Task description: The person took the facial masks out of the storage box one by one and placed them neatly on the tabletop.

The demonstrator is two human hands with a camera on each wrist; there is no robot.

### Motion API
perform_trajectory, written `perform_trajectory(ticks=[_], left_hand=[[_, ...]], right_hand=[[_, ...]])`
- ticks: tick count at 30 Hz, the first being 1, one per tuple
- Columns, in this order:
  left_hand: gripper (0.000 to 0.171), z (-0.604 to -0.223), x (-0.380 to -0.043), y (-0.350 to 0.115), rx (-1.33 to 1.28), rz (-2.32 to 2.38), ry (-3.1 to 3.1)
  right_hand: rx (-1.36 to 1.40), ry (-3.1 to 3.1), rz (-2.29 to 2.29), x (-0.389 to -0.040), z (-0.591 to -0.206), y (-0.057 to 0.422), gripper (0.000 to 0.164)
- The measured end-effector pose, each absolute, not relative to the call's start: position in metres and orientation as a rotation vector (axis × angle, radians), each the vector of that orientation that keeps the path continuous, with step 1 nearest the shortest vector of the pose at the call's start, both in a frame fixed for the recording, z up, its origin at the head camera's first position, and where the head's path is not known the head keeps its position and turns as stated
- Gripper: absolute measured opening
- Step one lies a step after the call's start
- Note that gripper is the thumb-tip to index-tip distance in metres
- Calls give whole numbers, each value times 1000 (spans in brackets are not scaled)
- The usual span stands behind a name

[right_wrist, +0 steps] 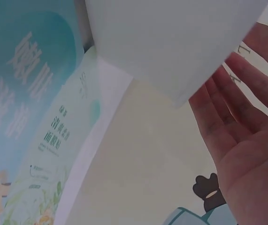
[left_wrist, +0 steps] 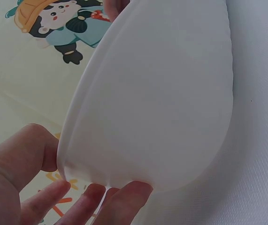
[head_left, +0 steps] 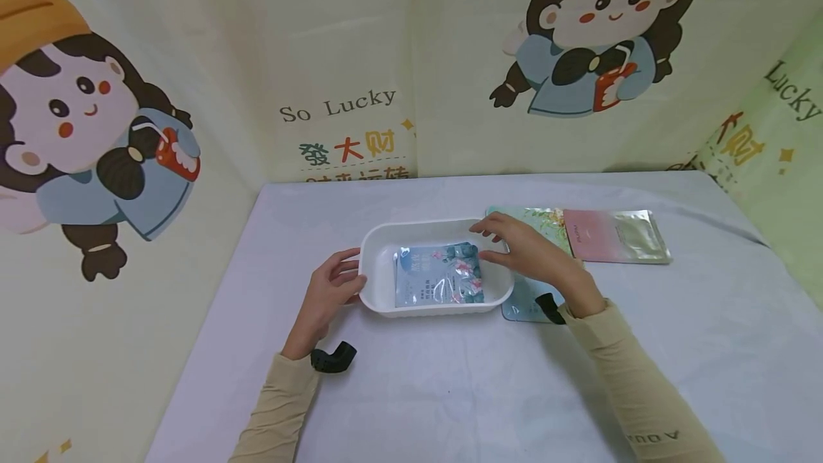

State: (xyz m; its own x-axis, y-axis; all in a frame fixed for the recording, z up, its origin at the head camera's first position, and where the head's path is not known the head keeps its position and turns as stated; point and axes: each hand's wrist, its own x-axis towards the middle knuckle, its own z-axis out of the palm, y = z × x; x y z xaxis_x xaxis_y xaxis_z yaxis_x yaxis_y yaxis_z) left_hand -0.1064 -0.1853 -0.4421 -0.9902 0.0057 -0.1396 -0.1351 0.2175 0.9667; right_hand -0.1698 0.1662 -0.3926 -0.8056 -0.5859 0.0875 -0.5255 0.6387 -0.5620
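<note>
A white plastic tray point(head_left: 379, 256) sits on the table with blue face mask sachets point(head_left: 437, 281) lying stacked inside. At its left end my left hand point(head_left: 328, 291) holds the rim. The left wrist view shows the thumb at the rim and the fingertips against the outer wall of the white tray point(left_wrist: 162, 93). My right hand point(head_left: 530, 249) hovers around the tray's right end, its fingers spread and loosely bent, holding nothing. In the right wrist view the right hand point(right_wrist: 251, 126) is beside the tray's wall point(right_wrist: 171, 42), palm showing.
Right of the tray lie more face mask sachets: a green one point(head_left: 536, 220), a pink and silver one point(head_left: 617, 236), and a light blue one point(head_left: 524, 302) partly under the right wrist. A white cloth point(head_left: 450, 391) covers the table. Printed curtains point(head_left: 463, 134) hang behind and beside it.
</note>
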Motion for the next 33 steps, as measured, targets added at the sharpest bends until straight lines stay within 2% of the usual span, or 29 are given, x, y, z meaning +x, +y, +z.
perform_trajectory(ticks=[19,33], left_hand=[[52,-444,-107,-185,-153,1882,2360],[52,-443,-107,-184,-145,1887,2365]], right_hand=[[-929,2716,-803,-171,-405,143,51],[-1056,2804,-650,-173,-417,131,52]])
